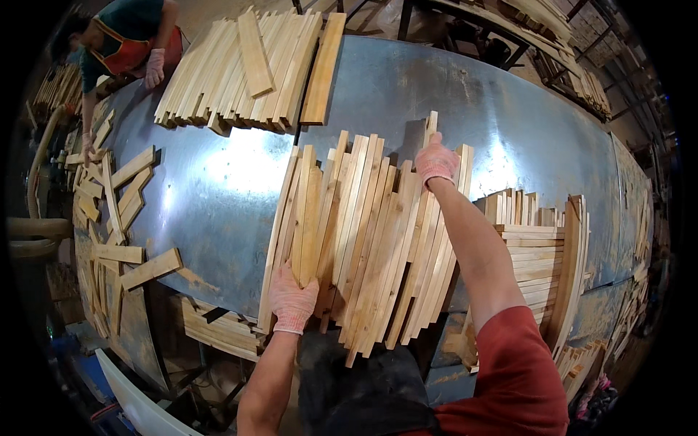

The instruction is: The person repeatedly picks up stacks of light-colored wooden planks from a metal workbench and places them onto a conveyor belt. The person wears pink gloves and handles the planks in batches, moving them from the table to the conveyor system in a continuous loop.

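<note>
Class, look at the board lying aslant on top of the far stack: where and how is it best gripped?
Probably by both long edges of the board, close to its near end, coming from above on the wearer's side. It lies across the strips of the stack, nothing seems to cover it, and that end points toward the wearer.

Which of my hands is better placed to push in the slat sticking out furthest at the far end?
Your right hand, I'd say: it's at that slat, while your left hand is at the near end of the pile.
</note>
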Demonstrator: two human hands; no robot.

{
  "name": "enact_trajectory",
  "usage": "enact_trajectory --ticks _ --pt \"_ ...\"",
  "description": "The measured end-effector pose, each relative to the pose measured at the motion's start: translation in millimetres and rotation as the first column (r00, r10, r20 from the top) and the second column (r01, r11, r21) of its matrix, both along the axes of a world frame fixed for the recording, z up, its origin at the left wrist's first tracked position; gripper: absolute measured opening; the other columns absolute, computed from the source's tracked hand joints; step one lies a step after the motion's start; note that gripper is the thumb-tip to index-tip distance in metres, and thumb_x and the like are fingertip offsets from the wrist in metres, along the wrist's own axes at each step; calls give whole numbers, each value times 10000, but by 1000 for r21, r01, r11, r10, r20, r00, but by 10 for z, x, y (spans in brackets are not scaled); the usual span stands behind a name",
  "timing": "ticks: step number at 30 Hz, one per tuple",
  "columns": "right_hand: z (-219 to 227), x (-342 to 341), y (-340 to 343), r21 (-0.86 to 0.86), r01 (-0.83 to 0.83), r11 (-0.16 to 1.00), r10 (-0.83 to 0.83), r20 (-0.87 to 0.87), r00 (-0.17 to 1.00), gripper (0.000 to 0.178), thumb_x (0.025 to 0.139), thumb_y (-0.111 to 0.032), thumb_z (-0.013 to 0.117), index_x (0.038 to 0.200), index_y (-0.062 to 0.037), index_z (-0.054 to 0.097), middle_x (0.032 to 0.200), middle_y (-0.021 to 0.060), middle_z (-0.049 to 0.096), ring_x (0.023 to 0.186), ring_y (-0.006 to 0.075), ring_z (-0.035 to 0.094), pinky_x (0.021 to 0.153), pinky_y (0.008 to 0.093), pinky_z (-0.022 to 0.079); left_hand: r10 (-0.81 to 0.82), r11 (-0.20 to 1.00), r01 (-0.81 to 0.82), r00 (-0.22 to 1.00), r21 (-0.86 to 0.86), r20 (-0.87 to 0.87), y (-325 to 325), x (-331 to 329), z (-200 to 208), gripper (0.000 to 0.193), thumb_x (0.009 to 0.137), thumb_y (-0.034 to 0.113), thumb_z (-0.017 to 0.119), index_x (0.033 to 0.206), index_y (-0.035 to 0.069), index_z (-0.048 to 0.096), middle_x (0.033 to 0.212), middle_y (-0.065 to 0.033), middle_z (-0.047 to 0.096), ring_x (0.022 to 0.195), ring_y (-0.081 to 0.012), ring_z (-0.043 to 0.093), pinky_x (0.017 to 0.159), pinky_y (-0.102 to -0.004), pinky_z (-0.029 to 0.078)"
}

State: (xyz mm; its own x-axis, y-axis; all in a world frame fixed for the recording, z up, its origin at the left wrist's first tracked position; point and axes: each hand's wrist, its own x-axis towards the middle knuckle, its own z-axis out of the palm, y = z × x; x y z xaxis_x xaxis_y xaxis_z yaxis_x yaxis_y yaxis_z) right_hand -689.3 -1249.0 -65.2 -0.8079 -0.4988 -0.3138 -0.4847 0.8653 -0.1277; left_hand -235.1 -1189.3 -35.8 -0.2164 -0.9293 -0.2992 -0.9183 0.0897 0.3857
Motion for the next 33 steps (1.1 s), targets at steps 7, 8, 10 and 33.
enact_trajectory --ticks 7,8,10,33 --pt "620 -105 140 -235 -8 972 -10 -77 997 713 1015 -301 600 1646 -52 379 1165 233 783 1113 422 745 980 503 571 60 998 -59 997 35 -51 -2 -74 103 646 804 284 801 1367 12 635 1265 -266 680 1188 -447 657 1037 -503 548" --pt "786 -104 223 -309 -14 951 -17 -97 995 748 1015 -306 603 1671 -51 350 1169 237 781 1111 429 743 984 504 571 60 998 -57 994 31 -88 -32 -118 135 627 800 274 797 1349 12 646 1244 -268 687 1171 -450 664 1026 -506 553" --pt "1205 -17 400 -383 -25 924 -23 -121 992 778 990 -350 651 1654 -45 386 1196 250 768 1107 427 741 999 501 569 98 984 -71 982 165 -160 -74 -140 239 586 797 254 785 1319 15 667 1193 -271 703 1144 -453 675 1009 -507 557" --pt "2506 1329 1079 -780 377 500 432 601 672 434 977 -95 708 1396 0 640 1136 34 743 928 101 650 792 286 567 -214 966 260 786 -3 -580 610 -458 1534 1222 772 405 937 1682 -43 256 1631 -293 441 1515 -416 448 1258 -457 381"
